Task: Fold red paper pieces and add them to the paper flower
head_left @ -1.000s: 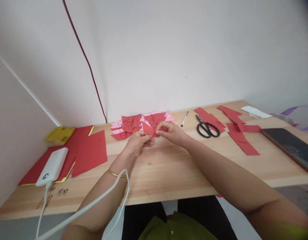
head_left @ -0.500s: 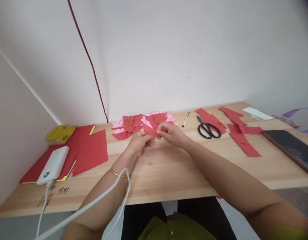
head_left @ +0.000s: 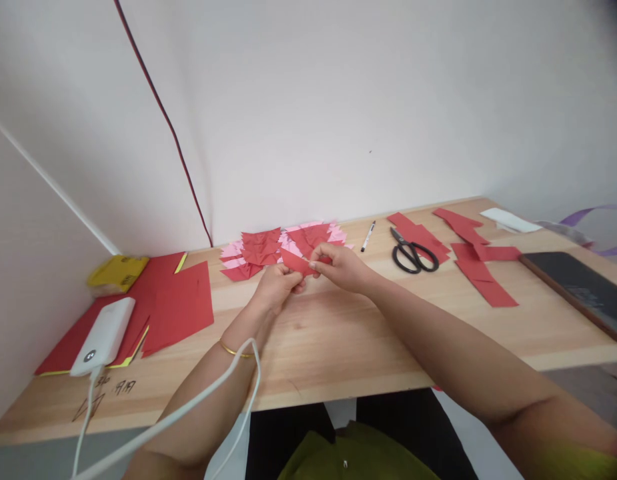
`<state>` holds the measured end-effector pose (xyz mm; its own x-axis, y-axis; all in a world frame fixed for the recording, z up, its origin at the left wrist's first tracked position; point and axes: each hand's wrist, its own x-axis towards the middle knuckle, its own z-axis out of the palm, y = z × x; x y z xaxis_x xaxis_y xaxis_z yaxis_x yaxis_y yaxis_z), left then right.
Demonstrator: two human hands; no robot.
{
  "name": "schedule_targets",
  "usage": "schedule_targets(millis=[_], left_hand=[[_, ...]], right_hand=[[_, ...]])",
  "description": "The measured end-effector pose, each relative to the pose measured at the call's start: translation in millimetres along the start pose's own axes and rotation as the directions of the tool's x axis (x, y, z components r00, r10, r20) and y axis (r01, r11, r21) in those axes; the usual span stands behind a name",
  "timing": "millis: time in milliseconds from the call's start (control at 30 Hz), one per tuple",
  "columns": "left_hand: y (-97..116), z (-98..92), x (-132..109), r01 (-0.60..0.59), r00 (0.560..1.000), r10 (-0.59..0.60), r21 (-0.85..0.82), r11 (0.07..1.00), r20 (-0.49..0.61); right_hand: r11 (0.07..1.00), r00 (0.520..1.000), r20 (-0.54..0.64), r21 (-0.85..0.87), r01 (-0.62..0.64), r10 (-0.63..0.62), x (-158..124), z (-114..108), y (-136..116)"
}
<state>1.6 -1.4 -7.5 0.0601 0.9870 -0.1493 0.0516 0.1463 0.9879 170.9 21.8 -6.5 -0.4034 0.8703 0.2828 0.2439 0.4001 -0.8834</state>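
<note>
Here, wooden desk (head_left: pixel 338 347), folded paper (head_left: pixel 294 262), white wall (head_left: pixel 313 100)

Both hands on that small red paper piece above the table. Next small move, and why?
Probably pinch along the fold to sharpen the crease. The left hand and right hand both grip the red paper piece by its ends, just above the table, and it looks only partly folded. The pile of folded pieces lies right behind.

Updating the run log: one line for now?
left hand: pinches red paper piece | right hand: pinches same piece | scissors: lying on table
</note>
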Motion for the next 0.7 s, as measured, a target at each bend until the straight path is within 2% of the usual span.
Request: schedule_targets(millis=[300,700], left_hand=[[-6.7,3.0,-0.2,0.014,0.998,-0.004,-0.139,0.990,0.070],[-0.5,5.9,-3.6,-0.065,0.996,0.060,-0.076,0.995,-0.068]], right_hand=[[1.000,1.000,0.005,0.011,-0.023,0.023,2.1,-3.7,2.7],[0.997,1.000,0.009,0.080,-0.004,0.003,1.6,-0.6,1.8]])
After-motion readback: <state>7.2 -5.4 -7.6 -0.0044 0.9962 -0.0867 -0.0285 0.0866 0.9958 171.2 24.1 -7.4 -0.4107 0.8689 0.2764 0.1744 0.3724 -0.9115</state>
